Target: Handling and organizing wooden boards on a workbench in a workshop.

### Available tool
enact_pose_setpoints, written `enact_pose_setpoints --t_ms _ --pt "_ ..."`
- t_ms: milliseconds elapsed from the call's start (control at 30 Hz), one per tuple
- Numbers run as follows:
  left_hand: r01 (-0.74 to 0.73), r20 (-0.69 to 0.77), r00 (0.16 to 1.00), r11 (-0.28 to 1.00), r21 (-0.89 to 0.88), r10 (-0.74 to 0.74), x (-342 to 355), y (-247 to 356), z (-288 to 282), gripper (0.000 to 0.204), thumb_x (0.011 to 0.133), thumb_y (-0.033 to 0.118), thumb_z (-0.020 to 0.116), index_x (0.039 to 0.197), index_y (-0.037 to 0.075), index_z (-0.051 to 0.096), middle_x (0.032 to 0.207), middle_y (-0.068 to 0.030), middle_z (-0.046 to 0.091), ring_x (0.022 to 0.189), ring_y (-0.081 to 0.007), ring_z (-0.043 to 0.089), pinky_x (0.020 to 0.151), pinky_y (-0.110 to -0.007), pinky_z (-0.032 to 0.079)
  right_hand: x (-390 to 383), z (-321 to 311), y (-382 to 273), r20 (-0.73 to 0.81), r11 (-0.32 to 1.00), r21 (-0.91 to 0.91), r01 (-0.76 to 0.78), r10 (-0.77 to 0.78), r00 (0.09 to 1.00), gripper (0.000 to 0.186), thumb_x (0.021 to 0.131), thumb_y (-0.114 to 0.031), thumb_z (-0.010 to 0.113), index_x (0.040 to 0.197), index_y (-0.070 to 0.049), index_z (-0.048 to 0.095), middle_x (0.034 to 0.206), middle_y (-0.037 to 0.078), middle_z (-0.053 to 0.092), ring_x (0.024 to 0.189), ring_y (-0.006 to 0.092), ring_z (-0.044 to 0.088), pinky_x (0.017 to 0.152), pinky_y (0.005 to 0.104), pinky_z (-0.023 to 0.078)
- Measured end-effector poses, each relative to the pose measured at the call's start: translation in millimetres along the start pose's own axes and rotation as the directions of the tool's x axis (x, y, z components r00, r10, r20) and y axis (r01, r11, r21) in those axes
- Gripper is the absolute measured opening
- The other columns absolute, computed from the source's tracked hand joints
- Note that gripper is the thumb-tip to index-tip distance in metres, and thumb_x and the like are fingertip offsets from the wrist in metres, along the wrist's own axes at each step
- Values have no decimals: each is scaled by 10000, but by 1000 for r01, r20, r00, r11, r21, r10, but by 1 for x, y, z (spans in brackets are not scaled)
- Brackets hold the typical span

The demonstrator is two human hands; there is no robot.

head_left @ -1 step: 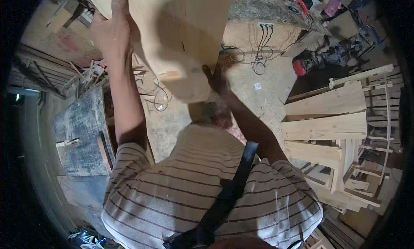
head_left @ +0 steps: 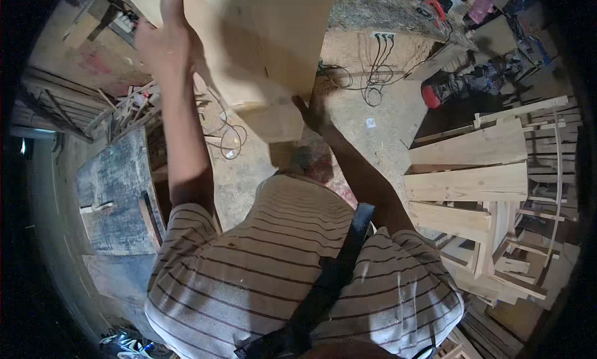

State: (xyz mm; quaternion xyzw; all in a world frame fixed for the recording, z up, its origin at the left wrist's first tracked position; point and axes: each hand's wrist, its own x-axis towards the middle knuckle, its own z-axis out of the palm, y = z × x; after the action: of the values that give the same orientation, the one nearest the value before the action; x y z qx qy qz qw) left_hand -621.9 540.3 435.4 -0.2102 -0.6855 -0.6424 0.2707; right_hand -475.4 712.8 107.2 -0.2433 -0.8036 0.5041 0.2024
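I hold a large pale wooden piece (head_left: 261, 42) raised in front of me, and it fills the top middle of the view. My left hand (head_left: 165, 42) grips its left edge with the arm stretched upward. My right hand (head_left: 314, 110) is pressed against its lower right edge, partly in shadow under the wood. A smaller block-shaped part (head_left: 277, 123) of the same piece hangs at its lower end, just left of my right hand.
Pale wooden slatted furniture (head_left: 472, 172) stands at the right. A red and black power tool (head_left: 448, 88) and black cables (head_left: 373, 67) lie on the dusty floor. A dark slab (head_left: 115, 191) and wood scraps (head_left: 134, 107) are at the left.
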Motion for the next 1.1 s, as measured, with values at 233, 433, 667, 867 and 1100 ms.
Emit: enact_pose_setpoints --t_ms 233,433,667,867,1100 --pt "60 65 997 978 -197 -49 -63 -213 137 247 924 155 726 1087 -26 687 993 -60 731 883 -171 652 812 -318 519 -26 -89 151 -66 880 -475 -25 -7 998 806 986 -445 607 1550 20 267 1554 306 343 1443 510 302 1189 534 274" --pt "291 120 950 957 -16 -287 -33 -288 200 327 945 216 742 1148 -22 646 1041 -125 705 928 -202 635 836 -351 518 -172 -172 208 -206 670 -483 -564 539 817 830 957 -454 644 1508 77 322 1482 358 411 1384 520 384 1204 517 261" --pt "-535 313 838 785 312 447 56 -277 259 494 854 270 818 1236 37 610 1342 -156 610 1238 -329 564 1075 -424 424 -270 -179 236 -456 352 -315 -881 758 466 807 943 -531 619 1419 95 437 1371 365 527 1307 507 479 1099 531 397" --pt "-721 771 553 645 253 316 52 -301 297 400 817 354 795 1106 86 730 1065 -155 745 958 -361 686 889 -437 535 -273 -171 266 -526 535 -269 -801 615 588 718 867 -486 735 1328 35 559 1202 301 631 1161 487 582 1039 523 445" --pt "-755 733 631 419 505 253 24 -265 290 720 918 486 679 1481 87 470 1486 -206 497 1363 -387 472 1097 -612 355 -239 -350 294 -547 591 -669 -451 18 837 577 847 -307 806 1266 16 575 1149 285 622 1037 462 594 909 506 502"
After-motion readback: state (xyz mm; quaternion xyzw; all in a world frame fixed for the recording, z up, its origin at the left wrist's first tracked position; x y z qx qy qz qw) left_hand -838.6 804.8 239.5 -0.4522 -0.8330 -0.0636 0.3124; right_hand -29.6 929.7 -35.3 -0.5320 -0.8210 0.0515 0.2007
